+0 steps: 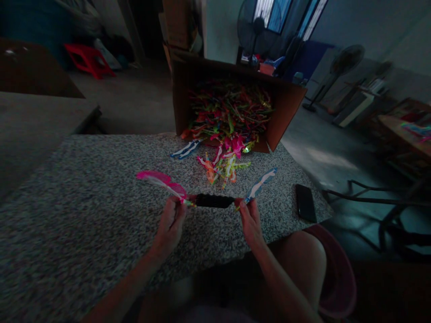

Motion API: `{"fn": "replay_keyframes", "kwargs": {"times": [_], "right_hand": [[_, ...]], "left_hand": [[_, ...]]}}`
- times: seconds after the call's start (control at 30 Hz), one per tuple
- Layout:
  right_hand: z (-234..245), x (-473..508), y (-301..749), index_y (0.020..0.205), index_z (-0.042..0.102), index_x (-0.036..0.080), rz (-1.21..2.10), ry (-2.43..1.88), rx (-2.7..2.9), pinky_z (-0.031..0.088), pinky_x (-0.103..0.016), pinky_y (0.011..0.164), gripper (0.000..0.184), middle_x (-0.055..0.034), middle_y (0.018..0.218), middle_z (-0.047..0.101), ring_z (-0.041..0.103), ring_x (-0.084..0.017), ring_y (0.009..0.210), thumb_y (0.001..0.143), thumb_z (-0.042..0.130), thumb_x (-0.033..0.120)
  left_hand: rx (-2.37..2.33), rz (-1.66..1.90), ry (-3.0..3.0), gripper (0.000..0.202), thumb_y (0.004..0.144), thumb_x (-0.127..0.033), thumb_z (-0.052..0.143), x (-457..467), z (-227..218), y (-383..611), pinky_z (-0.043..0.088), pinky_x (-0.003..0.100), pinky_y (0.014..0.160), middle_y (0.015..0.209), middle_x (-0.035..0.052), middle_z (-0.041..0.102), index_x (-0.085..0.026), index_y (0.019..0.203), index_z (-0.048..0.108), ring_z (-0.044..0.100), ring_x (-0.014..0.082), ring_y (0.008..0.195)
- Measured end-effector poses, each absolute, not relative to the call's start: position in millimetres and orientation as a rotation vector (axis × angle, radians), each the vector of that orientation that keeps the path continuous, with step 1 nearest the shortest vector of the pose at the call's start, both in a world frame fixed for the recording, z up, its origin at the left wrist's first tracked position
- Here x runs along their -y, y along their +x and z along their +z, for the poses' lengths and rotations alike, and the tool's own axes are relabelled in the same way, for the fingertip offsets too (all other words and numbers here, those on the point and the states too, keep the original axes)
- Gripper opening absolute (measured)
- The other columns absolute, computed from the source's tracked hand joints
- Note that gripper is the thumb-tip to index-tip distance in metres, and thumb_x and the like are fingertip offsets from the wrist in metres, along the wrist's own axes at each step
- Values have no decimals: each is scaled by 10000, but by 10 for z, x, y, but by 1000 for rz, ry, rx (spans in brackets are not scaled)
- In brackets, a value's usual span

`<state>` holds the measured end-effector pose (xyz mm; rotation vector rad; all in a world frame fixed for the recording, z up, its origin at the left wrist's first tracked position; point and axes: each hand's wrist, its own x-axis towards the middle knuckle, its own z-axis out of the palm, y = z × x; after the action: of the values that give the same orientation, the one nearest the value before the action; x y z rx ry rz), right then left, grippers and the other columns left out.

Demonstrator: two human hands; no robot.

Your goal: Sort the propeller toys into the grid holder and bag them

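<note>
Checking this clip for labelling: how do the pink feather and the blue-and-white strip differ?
The pink feather is pink-and-white and wispy; the blue-and-white strip is narrower and crisp-edged. The feather leans left from the left hand; the strip leans up-right from the right hand. Both are held over the granite counter.

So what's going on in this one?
A person's left hand pinches a pink feathered strip and their right hand a blue-and-white strip, with a black cylinder between them. Ahead, a tipped cardboard box spills colourful strips onto a granite table, beside a phone.
</note>
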<state>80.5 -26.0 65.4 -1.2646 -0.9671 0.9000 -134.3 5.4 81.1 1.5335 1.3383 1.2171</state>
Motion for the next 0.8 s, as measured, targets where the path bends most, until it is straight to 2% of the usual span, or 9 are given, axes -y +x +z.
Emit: {"fn": "replay_keyframes", "kwargs": {"times": [0.1, 0.23, 0.33, 0.47, 0.6, 0.8], "right_hand": [[568, 569, 866, 1054, 549, 221, 959, -1334, 1031, 461, -318, 917, 305, -58, 1055, 685, 605, -194, 1041, 878, 495, 464], [495, 832, 917, 1075, 555, 217, 1010, -1438, 1134, 489, -303, 831, 304, -66, 1048, 689, 621, -199, 971, 881, 503, 445], [558, 651, 896, 1057, 572, 197, 914, -1457, 1122, 497, -282, 752, 310, -74, 1017, 678, 628, -176, 853, 851, 545, 428], [640, 122, 799, 860, 596, 194, 942, -1410, 1280, 467, -234, 608, 240, -16, 776, 655, 599, -138, 679, 776, 633, 415], [598, -193, 724, 736, 553, 196, 1029, -1397, 1411, 458, -228, 592, 223, 22, 664, 632, 596, -126, 613, 733, 672, 384], [500, -150, 713, 744, 558, 192, 926, -1493, 1485, 465, -226, 584, 220, 8, 666, 655, 615, -133, 604, 762, 650, 390]], "left_hand": [[-1320, 1060, 1731, 236, 872, -439, 458, 211, 677, -1538, 510, 318, 782, 844, 33, 617, -209, 886, 508, 584, 181, 756], [-1255, 849, 1791, 241, 873, -420, 461, 368, 517, -1653, 517, 305, 781, 877, 41, 666, -204, 931, 551, 630, 186, 783], [-1322, 925, 1694, 290, 846, -452, 490, 217, 539, -1516, 520, 281, 718, 878, 40, 675, -194, 952, 569, 641, 188, 787], [-1383, 1054, 1628, 282, 829, -447, 505, -57, 588, -1179, 509, 271, 711, 812, 24, 662, -178, 869, 580, 626, 168, 733], [-1421, 1088, 1756, 236, 845, -407, 489, -120, 486, -998, 493, 285, 719, 783, 20, 659, -185, 845, 571, 626, 170, 722], [-1423, 1000, 2035, 173, 889, -348, 443, -114, 347, -1061, 489, 267, 658, 789, 20, 653, -197, 897, 526, 630, 161, 675]]}}
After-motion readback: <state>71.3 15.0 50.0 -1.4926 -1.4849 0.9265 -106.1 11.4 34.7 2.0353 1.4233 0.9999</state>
